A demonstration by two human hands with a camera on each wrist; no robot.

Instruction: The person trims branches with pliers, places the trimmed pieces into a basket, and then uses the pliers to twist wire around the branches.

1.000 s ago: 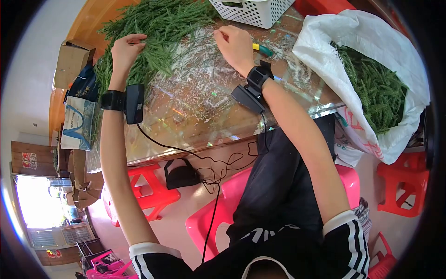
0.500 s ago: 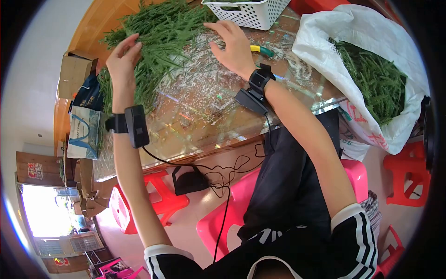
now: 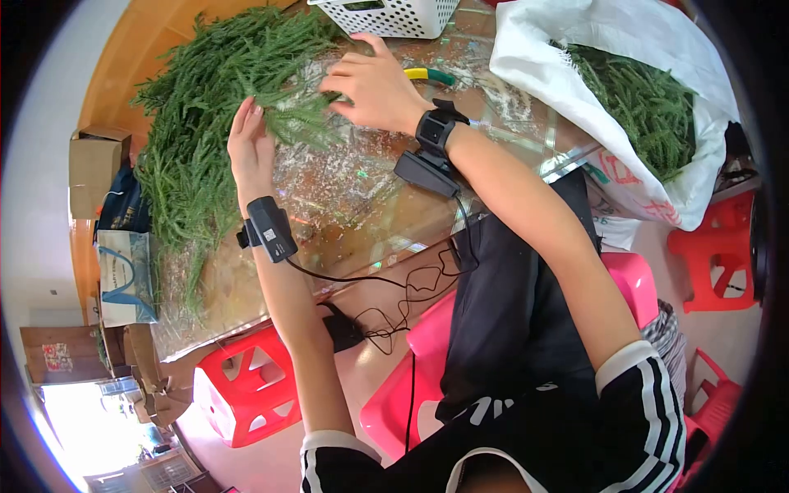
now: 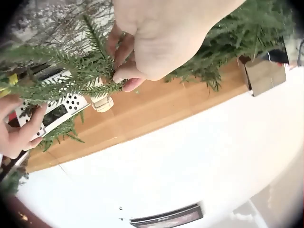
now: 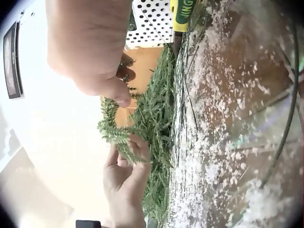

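Note:
My left hand (image 3: 251, 148) pinches a green pine sprig (image 3: 297, 119) between thumb and fingertips, beside the pile of similar pine sprigs (image 3: 214, 107). In the left wrist view the held sprig (image 4: 71, 71) stretches from those fingertips towards my right hand (image 4: 16, 126). That right hand (image 3: 380, 90) is at the sprig's other end, its thumb and forefinger closing on the needles while the outer fingers spread apart. From the right wrist view, the sprig (image 5: 118, 135) spans between both hands above the pile.
A white perforated basket (image 3: 394, 18) stands at the back. Near it lies a tool with a yellow-and-green handle (image 3: 429, 75). White flakes litter the table (image 3: 353, 214). To the right, a white woven sack (image 3: 538, 62) holds more greenery. Black cables (image 3: 394, 283) hang below the table edge.
My left hand has come away from the pile towards the middle with a sprig. The right hand has moved left and taken the sprig's other end. The head view has shifted.

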